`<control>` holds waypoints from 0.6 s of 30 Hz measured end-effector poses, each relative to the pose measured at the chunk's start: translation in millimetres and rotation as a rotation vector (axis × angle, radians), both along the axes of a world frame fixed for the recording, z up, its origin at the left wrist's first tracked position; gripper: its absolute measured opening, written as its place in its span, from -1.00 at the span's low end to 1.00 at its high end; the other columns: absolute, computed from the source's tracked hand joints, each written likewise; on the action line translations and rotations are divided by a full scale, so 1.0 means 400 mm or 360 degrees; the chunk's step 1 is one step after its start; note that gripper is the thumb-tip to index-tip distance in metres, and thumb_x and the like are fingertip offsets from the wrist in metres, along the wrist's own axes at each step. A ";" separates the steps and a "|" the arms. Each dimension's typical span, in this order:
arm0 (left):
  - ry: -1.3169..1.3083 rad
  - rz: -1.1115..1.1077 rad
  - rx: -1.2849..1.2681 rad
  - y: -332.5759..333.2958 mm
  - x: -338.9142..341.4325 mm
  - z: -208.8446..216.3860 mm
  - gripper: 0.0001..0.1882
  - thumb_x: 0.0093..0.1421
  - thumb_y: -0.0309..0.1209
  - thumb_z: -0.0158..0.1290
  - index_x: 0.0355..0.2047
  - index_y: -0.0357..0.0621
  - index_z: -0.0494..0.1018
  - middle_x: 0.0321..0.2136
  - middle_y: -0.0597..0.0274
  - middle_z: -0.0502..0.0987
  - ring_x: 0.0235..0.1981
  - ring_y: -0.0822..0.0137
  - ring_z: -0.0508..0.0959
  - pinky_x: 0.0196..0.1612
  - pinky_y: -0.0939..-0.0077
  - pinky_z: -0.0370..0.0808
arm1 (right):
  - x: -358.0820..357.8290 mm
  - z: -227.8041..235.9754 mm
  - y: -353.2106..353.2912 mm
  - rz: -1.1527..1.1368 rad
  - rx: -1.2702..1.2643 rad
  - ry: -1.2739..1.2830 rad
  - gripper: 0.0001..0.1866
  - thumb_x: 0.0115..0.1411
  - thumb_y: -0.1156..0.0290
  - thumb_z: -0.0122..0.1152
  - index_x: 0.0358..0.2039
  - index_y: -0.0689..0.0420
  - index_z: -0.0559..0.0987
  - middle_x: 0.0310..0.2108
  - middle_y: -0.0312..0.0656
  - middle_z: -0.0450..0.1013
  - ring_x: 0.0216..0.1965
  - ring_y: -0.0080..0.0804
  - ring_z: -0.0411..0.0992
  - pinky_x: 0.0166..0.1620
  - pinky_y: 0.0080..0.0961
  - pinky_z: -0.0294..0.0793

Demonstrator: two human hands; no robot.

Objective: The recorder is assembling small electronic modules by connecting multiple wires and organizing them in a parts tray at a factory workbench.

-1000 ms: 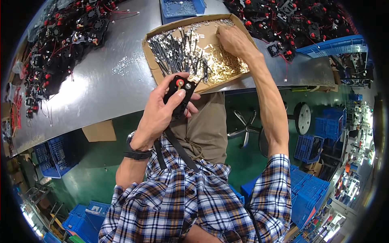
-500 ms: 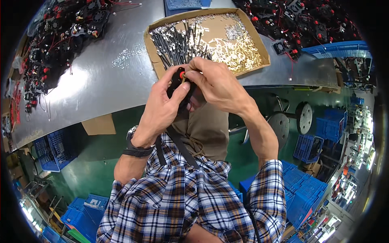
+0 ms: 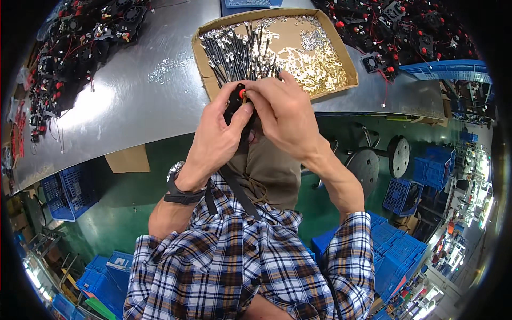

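Observation:
My left hand (image 3: 217, 128) is closed around a black plastic part (image 3: 232, 104) with a red round piece (image 3: 242, 93) on its upper side, held just over the table's near edge. At the red piece, the fingertips of my right hand (image 3: 288, 114) pinch together around a small brass-coloured metal piece (image 3: 245, 100), mostly hidden by the fingers. Right behind my hands stands a shallow cardboard tray (image 3: 207, 85). In it lie a bundle of black cables with metal ends (image 3: 229, 56), gold-coloured terminals (image 3: 314, 72) and silver nuts or washers (image 3: 309, 40).
Piles of black assemblies with red parts and wires lie at left (image 3: 69, 58) and right (image 3: 410, 26) on the metal table (image 3: 133, 112). Loose silver rings (image 3: 165, 69) sit left of the tray. Blue crates (image 3: 394, 256) and a round stool (image 3: 364, 165) stand on the floor.
My right hand has rolled over slightly at the red piece, its knuckles now higher. My left hand keeps its hold on the black part. The view has shifted a little.

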State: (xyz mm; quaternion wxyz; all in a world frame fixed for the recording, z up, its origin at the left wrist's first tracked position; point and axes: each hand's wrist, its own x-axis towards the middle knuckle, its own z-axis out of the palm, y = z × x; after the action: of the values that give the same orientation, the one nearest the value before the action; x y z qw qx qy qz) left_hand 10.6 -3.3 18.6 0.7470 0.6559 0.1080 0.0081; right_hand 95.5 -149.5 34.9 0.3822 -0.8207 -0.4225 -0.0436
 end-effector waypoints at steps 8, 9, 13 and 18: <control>-0.0092 -0.0031 -0.0086 -0.005 -0.001 -0.010 -0.67 0.39 -0.51 0.02 0.14 -0.25 0.40 -0.11 0.18 0.57 -0.06 0.45 0.50 0.03 0.51 0.46 | 0.023 -0.005 -0.019 0.0242 -0.0185 -0.0663 -0.75 0.08 0.56 0.30 -0.18 0.15 0.60 -0.34 -0.24 0.55 -0.32 -0.30 0.54 0.18 -0.09 0.36; -0.0092 -0.0019 -0.0080 -0.006 0.000 -0.010 -0.67 0.39 -0.51 0.01 0.14 -0.25 0.40 -0.12 0.17 0.57 -0.07 0.45 0.50 0.02 0.51 0.47 | 0.026 -0.004 -0.019 0.0256 -0.0217 -0.0708 -0.78 0.09 0.54 0.30 -0.21 0.16 0.59 -0.36 -0.24 0.53 -0.34 -0.32 0.53 0.17 -0.09 0.36; 0.0001 -0.0055 -0.0007 0.001 -0.003 -0.001 -0.68 0.39 -0.51 0.01 0.14 -0.24 0.40 -0.14 0.16 0.57 -0.09 0.45 0.51 0.00 0.50 0.48 | 0.034 -0.005 -0.008 0.0298 -0.0347 -0.0740 -0.85 0.10 0.52 0.30 -0.28 0.15 0.57 -0.42 -0.26 0.50 -0.38 -0.34 0.51 0.12 -0.11 0.38; -0.0154 -0.0041 0.0103 0.004 0.001 -0.006 -0.67 0.40 -0.49 0.00 0.14 -0.27 0.39 -0.16 0.15 0.58 -0.14 0.45 0.52 -0.07 0.51 0.51 | 0.022 -0.019 0.000 0.0215 -0.0123 -0.0591 -0.91 0.16 0.55 0.29 -0.30 0.19 0.57 -0.46 -0.20 0.48 -0.40 -0.22 0.49 0.04 -0.18 0.42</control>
State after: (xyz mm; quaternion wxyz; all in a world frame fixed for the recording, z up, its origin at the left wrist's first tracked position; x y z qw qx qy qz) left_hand 10.8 -1.6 16.3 0.7298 0.6799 0.0629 0.0338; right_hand 104.4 -149.5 27.4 0.2679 -0.7824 -0.5412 -0.1523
